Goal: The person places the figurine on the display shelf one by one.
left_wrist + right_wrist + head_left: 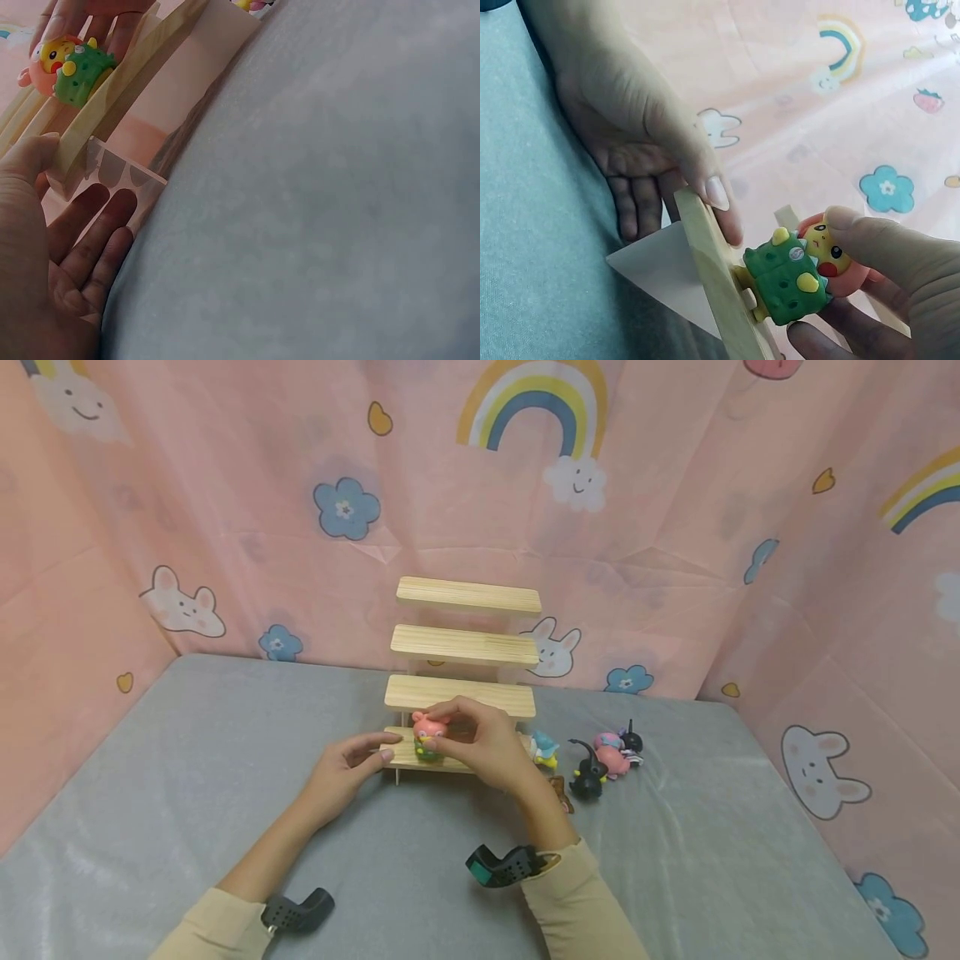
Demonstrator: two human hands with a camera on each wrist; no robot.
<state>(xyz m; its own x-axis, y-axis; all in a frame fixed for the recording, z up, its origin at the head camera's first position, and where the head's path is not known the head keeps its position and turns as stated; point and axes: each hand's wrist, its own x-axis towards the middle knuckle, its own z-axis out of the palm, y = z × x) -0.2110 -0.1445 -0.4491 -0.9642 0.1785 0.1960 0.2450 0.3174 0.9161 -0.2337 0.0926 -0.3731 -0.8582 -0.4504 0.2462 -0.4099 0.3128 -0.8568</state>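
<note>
A small figurine (787,274) with a green body, yellow face and pink hood stands upright on the lowest step of a tiered wooden display stand (459,693). My right hand (487,747) pinches its head between thumb and fingers, seen close in the right wrist view. At the left end of that same step, my left hand (345,777) grips the board with thumb and forefinger. Its other fingers (97,247) hang loosely below, beside the clear side panel (124,169). The figurine's feet are right at the board's surface.
Right of the stand, several more figurines lie on the grey cloth: a black one (588,777), a pink one (613,758), a blue and yellow one (544,750) and a brown one (559,795) partly behind my right wrist. A pink patterned curtain (285,568) hangs behind.
</note>
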